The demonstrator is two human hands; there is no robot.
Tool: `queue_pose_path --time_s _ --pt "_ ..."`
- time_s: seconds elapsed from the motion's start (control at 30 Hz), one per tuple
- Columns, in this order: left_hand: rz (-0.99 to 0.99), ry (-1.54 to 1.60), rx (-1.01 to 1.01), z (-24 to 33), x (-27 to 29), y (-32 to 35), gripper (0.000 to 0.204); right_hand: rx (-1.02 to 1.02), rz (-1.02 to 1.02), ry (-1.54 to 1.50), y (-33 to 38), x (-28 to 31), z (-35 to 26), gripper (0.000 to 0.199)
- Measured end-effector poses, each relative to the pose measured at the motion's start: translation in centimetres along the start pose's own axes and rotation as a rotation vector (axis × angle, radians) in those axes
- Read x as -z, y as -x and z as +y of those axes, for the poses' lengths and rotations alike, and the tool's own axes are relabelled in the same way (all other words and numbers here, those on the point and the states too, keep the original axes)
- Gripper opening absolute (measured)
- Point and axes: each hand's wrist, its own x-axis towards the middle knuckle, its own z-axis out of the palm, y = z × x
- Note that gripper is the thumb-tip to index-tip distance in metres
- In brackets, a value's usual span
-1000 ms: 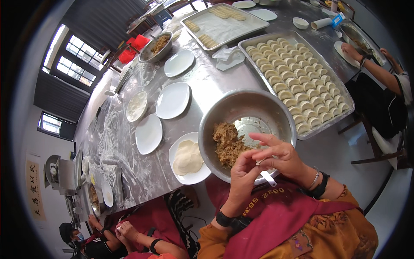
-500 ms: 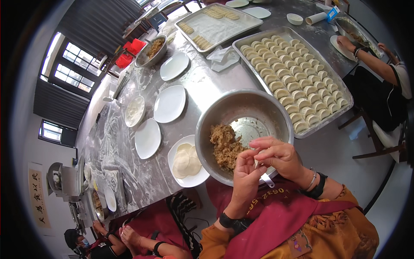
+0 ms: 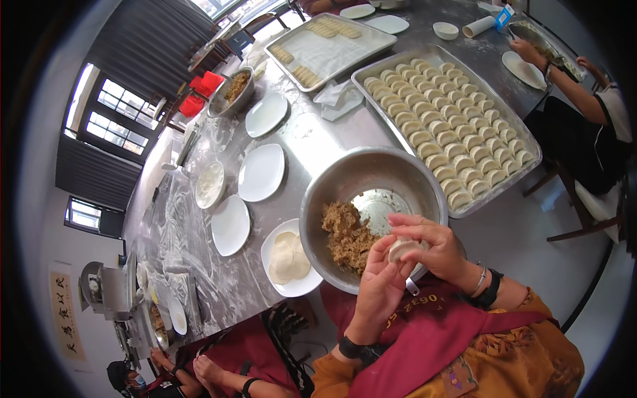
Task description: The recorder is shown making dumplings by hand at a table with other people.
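Observation:
A pale folded dumpling (image 3: 404, 249) is held between my two hands, over the near right rim of a large steel bowl (image 3: 424, 179). My left hand (image 3: 377, 273) pinches it from the left, and my right hand (image 3: 431, 247) curls over its other side. Brown minced filling (image 3: 346, 233) is heaped in the left part of the bowl. Under my hands a spoon handle (image 3: 412, 286) sticks out past the bowl's near rim. Left of the bowl, round dough wrappers (image 3: 288, 257) lie stacked on a white plate (image 3: 306, 286).
Rows of shaped dumplings fill a metal tray (image 3: 458, 213) beyond the bowl, at right. Farther back stands another tray (image 3: 358, 50) with several dumplings. White plates (image 3: 261, 172) and a flour dish (image 3: 210, 184) sit on the floury steel table (image 3: 176, 229). Co-workers' hands (image 3: 207, 369) work at lower left and far right.
My hands have turned slightly apart, so the dumpling between them now shows more fully. The whole view has shifted a little. A co-worker's hand at far right has moved up and left.

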Motion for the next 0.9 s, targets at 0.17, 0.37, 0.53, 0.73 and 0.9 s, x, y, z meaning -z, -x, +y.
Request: queue_pose_path --time_s 0.17,0.37,0.53,0.73,0.9 --pt "-0.057 0.061 0.022 0.1 0.1 -0.3 0.046 0.119 -0.007 0.08 0.0 0.2 0.0 0.024" --pt "0.01 0.011 0.059 -0.7 -1.0 -0.5 0.053 0.234 -0.027 0.136 0.2 0.7 1.0 0.02" --pt "-0.018 0.039 0.068 -0.5 -0.5 -0.5 0.051 0.185 -0.037 0.072 0.3 1.3 0.3 0.022" --pt "-0.023 -0.048 0.046 -0.8 -0.7 -0.5 0.051 0.283 -0.105 0.242 -0.4 1.2 0.5 0.022" --pt "-0.048 -0.141 0.055 -0.9 -0.2 -0.5 0.051 0.192 -0.15 0.165 0.0 1.6 0.4 0.021"
